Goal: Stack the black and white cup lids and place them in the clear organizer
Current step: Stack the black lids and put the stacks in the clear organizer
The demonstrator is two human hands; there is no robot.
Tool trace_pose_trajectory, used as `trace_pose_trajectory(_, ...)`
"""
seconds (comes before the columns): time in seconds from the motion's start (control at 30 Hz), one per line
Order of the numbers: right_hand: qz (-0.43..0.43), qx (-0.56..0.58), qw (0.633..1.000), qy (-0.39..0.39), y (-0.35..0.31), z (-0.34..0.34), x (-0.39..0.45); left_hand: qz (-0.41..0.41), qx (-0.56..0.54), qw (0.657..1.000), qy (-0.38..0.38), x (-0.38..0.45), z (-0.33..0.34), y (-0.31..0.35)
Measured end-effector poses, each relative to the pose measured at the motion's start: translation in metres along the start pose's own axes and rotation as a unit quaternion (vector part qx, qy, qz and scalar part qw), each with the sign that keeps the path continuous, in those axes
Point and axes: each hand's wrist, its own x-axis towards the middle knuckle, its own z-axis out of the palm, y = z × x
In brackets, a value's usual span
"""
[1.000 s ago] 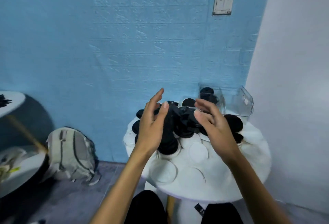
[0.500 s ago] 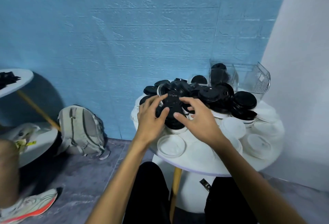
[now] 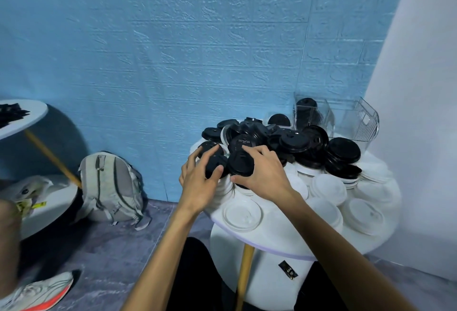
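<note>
A person's left hand (image 3: 197, 182) and right hand (image 3: 264, 174) each curl round a black lid (image 3: 241, 164) at the near edge of a heap on a round white table (image 3: 284, 251). White lids (image 3: 241, 214) lie in front; the clear organizer (image 3: 346, 120) stands behind the heap, one black stack inside.

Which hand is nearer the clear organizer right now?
Right. The right hand grips a black lid stack, with the clear organizer beyond it to the right. The left hand is farther left.
</note>
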Motion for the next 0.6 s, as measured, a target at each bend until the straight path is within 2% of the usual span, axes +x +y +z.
trace_pose_trajectory(0.3, 0.016, 0.094, 0.992, 0.085, 0.005, -0.016, -0.009, -0.003, -0.058, 0.998, -0.032, 0.01, 0.005, -0.014)
trace_pose_trajectory(0.6, 0.034, 0.155, 0.983, 0.094, 0.019, -0.025, -0.014, 0.006, -0.091, 0.996, 0.005, 0.014, 0.008, -0.013)
